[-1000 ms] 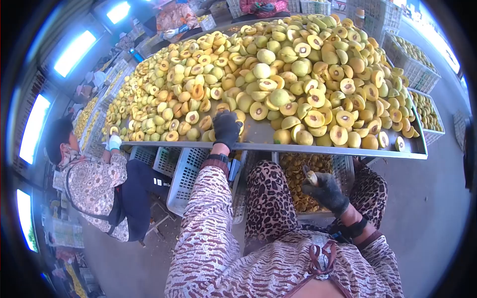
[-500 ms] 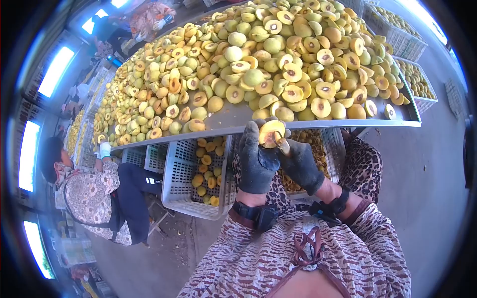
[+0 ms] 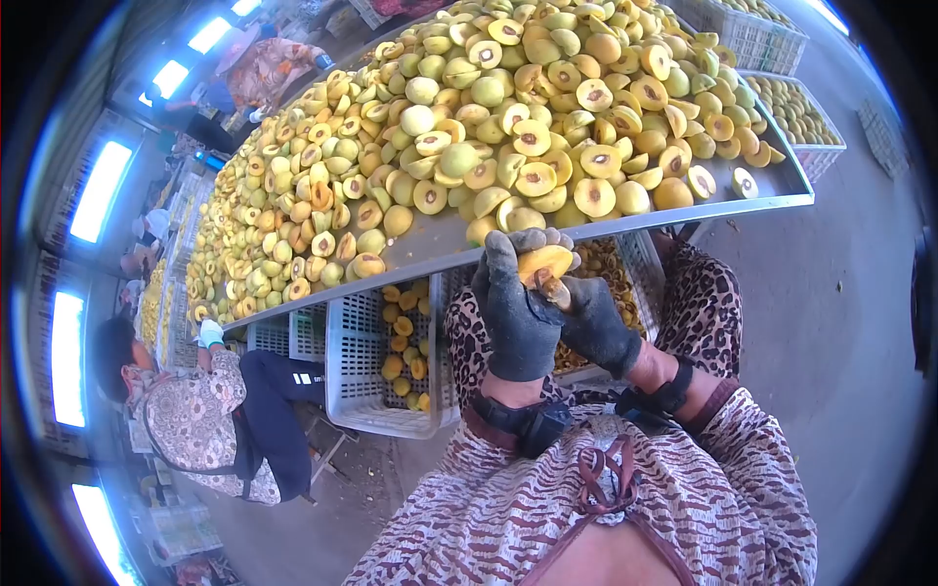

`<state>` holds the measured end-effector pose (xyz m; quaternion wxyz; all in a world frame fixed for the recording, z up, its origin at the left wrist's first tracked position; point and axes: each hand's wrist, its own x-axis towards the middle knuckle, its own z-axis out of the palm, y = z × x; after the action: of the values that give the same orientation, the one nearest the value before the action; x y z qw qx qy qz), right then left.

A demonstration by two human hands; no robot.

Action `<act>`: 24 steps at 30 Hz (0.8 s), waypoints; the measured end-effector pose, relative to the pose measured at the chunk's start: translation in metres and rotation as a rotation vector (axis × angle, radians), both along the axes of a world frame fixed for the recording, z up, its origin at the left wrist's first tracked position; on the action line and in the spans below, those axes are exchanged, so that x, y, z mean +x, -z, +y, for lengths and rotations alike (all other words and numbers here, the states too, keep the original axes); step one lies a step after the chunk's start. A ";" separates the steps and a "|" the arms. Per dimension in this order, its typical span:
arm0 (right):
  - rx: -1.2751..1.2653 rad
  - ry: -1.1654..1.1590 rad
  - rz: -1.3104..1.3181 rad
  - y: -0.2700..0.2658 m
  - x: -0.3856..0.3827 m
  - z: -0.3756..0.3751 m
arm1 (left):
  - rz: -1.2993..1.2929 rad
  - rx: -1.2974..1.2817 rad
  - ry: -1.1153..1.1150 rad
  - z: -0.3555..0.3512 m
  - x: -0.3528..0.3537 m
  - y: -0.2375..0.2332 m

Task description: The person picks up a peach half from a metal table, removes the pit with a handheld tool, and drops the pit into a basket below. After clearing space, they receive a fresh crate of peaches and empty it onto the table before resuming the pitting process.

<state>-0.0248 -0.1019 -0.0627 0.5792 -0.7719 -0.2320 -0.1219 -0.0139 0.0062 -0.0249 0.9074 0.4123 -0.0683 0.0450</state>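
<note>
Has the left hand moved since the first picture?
Yes: the left hand has come back off the fruit to this side of the metal tray's near rim.

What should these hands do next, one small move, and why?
Probably turn the small tool against the fruit piece: the left hand cups the fruit, and the right hand holds the tool at its lower edge, though the tip is hidden.

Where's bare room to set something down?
On the table: between the fruit heap and rim, left of the left hand; beside the lone cut fruit, right corner. The heap crowds the rest. Open floor lies rightward.
</note>
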 end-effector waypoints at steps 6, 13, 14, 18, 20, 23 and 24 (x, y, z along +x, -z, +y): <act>0.003 0.049 -0.007 -0.002 -0.001 -0.005 | 0.032 -0.026 -0.010 -0.009 0.003 -0.002; 0.162 -0.409 0.244 0.008 0.009 -0.020 | -0.041 0.194 -0.080 -0.013 -0.006 -0.010; 0.284 -0.489 0.308 0.010 0.010 -0.018 | -0.047 0.225 -0.067 -0.012 -0.009 -0.009; 0.210 -0.576 0.243 0.001 0.012 -0.018 | -0.014 0.100 0.102 0.004 -0.017 -0.020; -0.083 -0.569 0.217 0.004 0.014 -0.023 | 0.147 -0.224 0.155 0.042 -0.006 0.000; -0.619 -0.267 0.138 0.025 0.018 -0.045 | 0.135 0.075 -0.235 0.145 0.023 0.053; -0.887 -0.135 0.227 0.034 0.017 -0.057 | 0.095 0.732 -0.495 0.170 0.032 0.060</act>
<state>-0.0078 -0.1586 -0.0967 0.2212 -0.9367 -0.2469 0.1124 0.0184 0.1766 -0.0847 0.6657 0.7119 0.0626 0.2146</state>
